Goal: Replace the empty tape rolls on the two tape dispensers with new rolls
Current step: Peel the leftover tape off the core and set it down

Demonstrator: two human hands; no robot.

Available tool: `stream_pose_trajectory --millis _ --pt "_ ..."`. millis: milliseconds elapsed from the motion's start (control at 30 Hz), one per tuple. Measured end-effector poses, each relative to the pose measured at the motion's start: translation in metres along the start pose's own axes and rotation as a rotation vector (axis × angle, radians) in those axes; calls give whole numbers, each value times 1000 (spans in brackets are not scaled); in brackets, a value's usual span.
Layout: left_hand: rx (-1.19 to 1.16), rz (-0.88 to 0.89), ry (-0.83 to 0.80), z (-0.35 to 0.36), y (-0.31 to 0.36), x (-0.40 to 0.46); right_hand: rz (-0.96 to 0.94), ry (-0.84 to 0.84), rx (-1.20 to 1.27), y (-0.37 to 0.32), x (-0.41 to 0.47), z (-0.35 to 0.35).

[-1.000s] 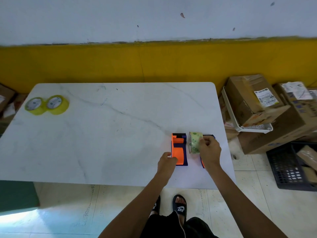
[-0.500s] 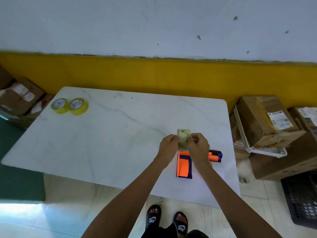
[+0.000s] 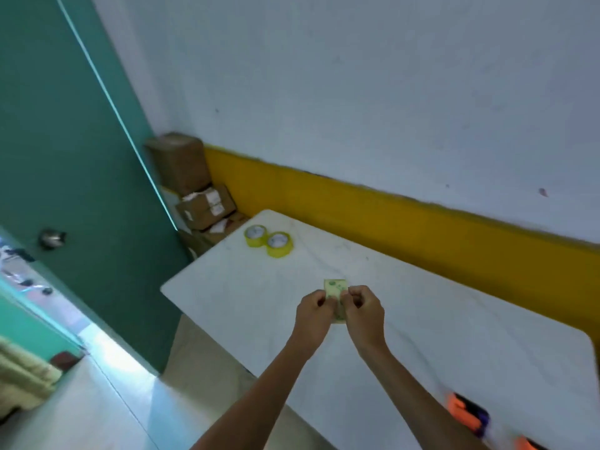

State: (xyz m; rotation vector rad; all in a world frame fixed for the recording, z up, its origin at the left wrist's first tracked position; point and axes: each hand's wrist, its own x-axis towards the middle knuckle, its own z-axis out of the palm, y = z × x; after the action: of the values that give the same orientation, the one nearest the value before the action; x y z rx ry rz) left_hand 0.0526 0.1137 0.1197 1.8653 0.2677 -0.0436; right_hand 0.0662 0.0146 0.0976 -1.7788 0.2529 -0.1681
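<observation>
Both hands hold a pale green tape roll point(image 3: 336, 287) on edge above the white marble table point(image 3: 454, 319). My left hand point(image 3: 313, 305) pinches its left side and my right hand point(image 3: 363, 306) its right side. Two yellow new tape rolls point(image 3: 268, 244) lie flat, touching each other, at the table's far left corner. One orange and dark blue tape dispenser point(image 3: 466, 414) lies at the lower right near the table's front edge. An orange piece of the second dispenser point(image 3: 527, 444) shows at the bottom edge of the frame. The view is blurred.
Several cardboard boxes point(image 3: 194, 190) are stacked in the corner beyond the table's left end. A teal door point(image 3: 81, 157) with a metal knob stands to the left, with lit floor below it. A yellow-banded wall runs behind the table.
The camera swung left and tilted, so the dispensers slid to the lower right of the view. Both hands stay on the pale green roll, which has come off the dispensers and is now held further left.
</observation>
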Motion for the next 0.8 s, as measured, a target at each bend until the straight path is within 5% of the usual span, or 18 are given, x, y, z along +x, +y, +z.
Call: stream_pose_trajectory --millis 367,800 --pt "42 196 -50 -155 30 86 -127 23 47 -100 34 132" --pt "37 207 -212 -170 26 201 -75 150 -9 -100 108 189"
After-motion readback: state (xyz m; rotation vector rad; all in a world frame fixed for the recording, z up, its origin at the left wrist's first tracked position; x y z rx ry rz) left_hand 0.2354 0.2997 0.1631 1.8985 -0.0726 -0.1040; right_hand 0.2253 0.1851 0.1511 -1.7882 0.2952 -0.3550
